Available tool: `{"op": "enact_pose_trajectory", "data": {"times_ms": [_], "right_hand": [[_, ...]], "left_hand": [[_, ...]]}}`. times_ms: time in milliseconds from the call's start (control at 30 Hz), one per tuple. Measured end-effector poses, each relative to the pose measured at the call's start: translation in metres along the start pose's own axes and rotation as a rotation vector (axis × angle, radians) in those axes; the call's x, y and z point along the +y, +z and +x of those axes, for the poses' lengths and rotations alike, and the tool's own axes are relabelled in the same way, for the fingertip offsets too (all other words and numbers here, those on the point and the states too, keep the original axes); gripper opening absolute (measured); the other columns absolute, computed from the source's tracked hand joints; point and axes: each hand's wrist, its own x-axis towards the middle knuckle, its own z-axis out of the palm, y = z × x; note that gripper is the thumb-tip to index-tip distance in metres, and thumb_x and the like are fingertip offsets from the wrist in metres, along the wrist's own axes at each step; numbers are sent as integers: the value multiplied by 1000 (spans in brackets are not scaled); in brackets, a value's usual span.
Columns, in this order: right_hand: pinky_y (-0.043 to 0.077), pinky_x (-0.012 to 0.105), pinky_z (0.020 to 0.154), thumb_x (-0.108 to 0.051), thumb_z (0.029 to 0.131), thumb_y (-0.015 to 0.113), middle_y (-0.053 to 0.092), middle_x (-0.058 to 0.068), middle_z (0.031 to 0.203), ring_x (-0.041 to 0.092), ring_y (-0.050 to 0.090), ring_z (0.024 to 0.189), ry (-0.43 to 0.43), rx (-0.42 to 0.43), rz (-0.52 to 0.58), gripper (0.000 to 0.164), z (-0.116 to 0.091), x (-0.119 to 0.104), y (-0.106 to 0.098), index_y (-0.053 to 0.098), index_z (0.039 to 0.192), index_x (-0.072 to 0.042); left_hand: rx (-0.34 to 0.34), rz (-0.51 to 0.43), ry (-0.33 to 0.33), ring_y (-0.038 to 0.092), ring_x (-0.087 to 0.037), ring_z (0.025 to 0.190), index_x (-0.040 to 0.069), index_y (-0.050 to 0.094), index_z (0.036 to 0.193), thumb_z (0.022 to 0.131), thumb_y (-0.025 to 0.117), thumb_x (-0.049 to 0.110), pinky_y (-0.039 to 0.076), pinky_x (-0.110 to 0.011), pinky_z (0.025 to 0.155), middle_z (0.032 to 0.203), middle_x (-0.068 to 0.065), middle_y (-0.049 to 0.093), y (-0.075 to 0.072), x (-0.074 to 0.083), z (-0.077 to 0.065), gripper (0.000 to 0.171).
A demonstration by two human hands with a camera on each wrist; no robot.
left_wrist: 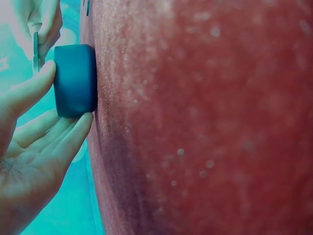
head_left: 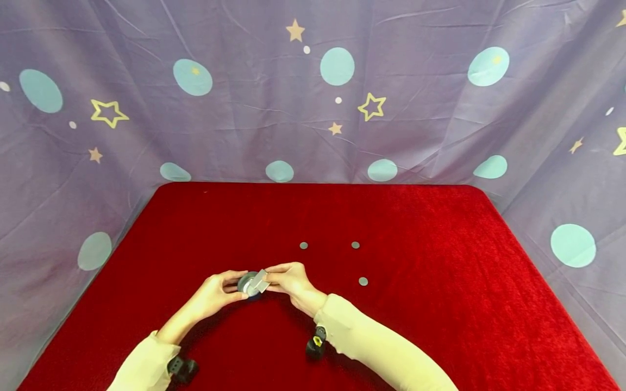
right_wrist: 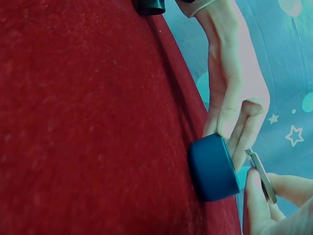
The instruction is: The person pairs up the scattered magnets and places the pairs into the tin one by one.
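Note:
My left hand (head_left: 215, 293) holds a small round dark-blue container (left_wrist: 76, 81) by its side, thumb near the rim and fingers along the lower wall. The container sits on the red cloth, its open top facing up, with something pale inside in the head view. Between thumb and fingers, my right hand (head_left: 293, 282) pinches a flat silver rectangular piece (head_left: 261, 281). That piece slants over the container's rim, overlapping the opening in the head view. From the right wrist, the piece (right_wrist: 261, 176) appears thin and edge-on, with a narrower tip; its exact kind I cannot tell.
Three small grey discs, coin-like, lie on the red cloth (head_left: 440, 271) beyond and right of my hands: one disc (head_left: 304, 245) at left, another disc (head_left: 355, 245) at the back right, a third disc (head_left: 363, 281) nearer. A patterned purple curtain (head_left: 313, 136) surrounds the table.

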Motion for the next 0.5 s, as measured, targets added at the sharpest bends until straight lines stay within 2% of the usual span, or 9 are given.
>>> {"op": "enact_pose_trajectory", "data": {"times_ms": [267, 500], "right_hand": [[53, 31, 63, 12, 72, 62, 62, 28, 87, 30, 64, 78, -1, 47, -27, 21, 4, 4, 9, 61, 92, 17], [53, 31, 62, 14, 70, 61, 63, 27, 83, 28, 64, 73, -60, 66, -30, 19, 6, 7, 13, 62, 88, 19]], "left_hand": [[-3, 0, -12, 55, -38, 100, -13, 47, 118, 76, 69, 14, 49, -31, 78, 116, -31, 49, 0, 0, 0, 55], [-3, -9, -25, 55, -38, 100, -13, 46, 119, 76, 69, 15, 49, -30, 78, 118, -30, 48, 0, 0, 0, 56]]}}
